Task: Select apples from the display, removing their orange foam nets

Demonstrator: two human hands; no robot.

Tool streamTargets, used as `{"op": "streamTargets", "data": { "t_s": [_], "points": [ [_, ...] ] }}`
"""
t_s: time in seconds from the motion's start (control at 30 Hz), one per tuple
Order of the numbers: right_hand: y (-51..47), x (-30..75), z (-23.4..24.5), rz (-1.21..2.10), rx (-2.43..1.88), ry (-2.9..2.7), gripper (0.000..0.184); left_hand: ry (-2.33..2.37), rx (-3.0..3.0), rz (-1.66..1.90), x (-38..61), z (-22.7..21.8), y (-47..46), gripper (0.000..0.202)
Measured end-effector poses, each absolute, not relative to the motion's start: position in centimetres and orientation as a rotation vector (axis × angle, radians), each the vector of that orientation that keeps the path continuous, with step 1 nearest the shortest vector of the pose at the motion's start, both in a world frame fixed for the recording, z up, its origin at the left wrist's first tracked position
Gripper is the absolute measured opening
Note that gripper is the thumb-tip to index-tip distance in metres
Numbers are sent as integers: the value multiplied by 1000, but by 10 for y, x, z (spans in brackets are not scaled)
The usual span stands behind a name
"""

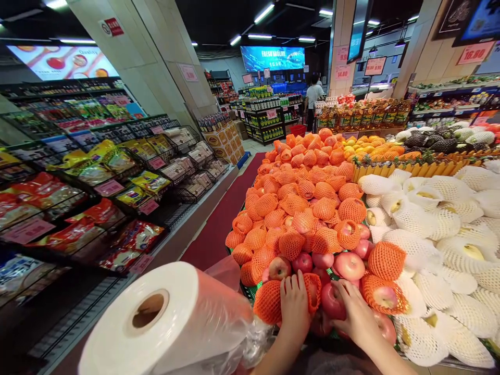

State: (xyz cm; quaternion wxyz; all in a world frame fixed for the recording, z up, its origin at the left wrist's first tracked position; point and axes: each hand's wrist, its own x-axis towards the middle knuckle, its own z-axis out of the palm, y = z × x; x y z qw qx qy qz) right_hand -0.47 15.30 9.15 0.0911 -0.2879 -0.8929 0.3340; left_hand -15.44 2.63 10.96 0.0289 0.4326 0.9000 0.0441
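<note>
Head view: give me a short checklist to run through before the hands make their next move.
1. Left hand at the orange foam net: ok, it lies against the netting.
2. Right hand on the bare red apple: ok, fingers touch its side.
3. Grip on that apple firm: cannot tell from this angle.
4. Net's contents: cannot tell, the left hand covers part of it.
5. Left forearm clear of the loose plastic film by the plastic bag roll: cannot tell, they overlap in view.
6. Right hand clear of the white foam-netted fruit: ok, apples lie between.
</note>
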Motion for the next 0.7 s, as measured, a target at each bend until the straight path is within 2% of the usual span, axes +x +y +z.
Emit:
{"op": "streamTargets", "data": {
  "t_s": [0.23,0.33,0.5,0.7],
  "points": [
    [137,15,65,951,-914,-2540,87,2801,1767,43,-151,68,7,75],
    [131,36,54,890,-900,-2520,91,2853,1770,143,-152,59,3,80],
    [132,84,68,644,-743,-2392,67,2843,1913,293,-153,75,1,96],
    [143,179,73,359,-855,-2025,34,2790,2183,457,-139,112,19,95]
  ]
}}
